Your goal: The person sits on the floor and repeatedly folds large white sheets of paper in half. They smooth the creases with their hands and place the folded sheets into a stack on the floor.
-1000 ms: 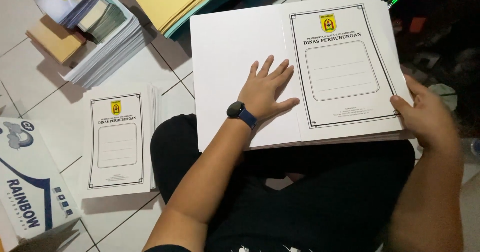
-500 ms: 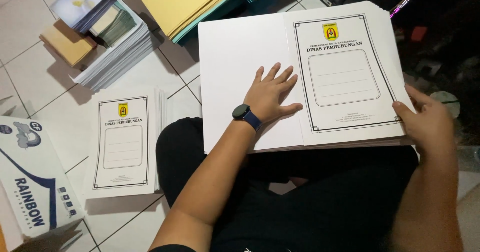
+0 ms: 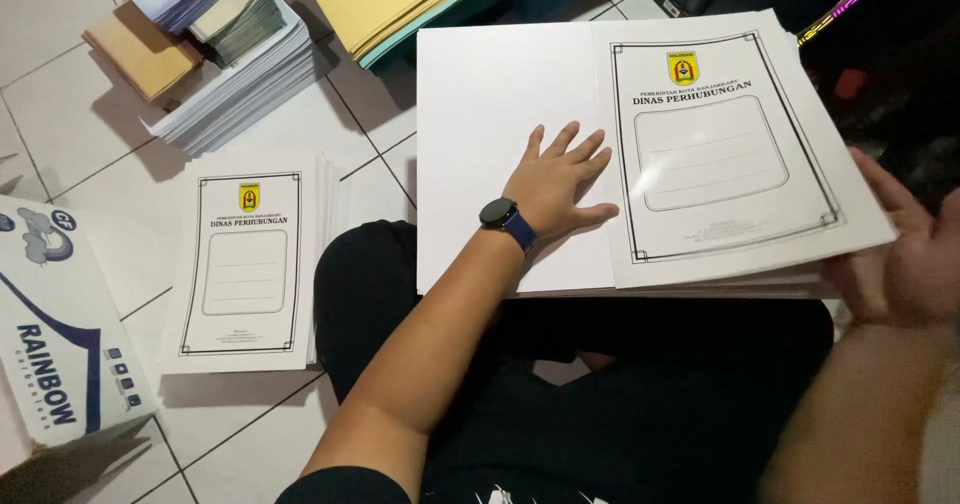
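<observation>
Tiled floor; left hand [image 3: 560, 184] presses open cover [image 3: 640, 154].

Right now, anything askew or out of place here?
Nothing damaged or spilled. The white paper stack on the floor is fanned, with edges stepped out. The folded covers sit square. The left hand lies flat on the open cover sheet; the right hand is at its right edge.
</observation>
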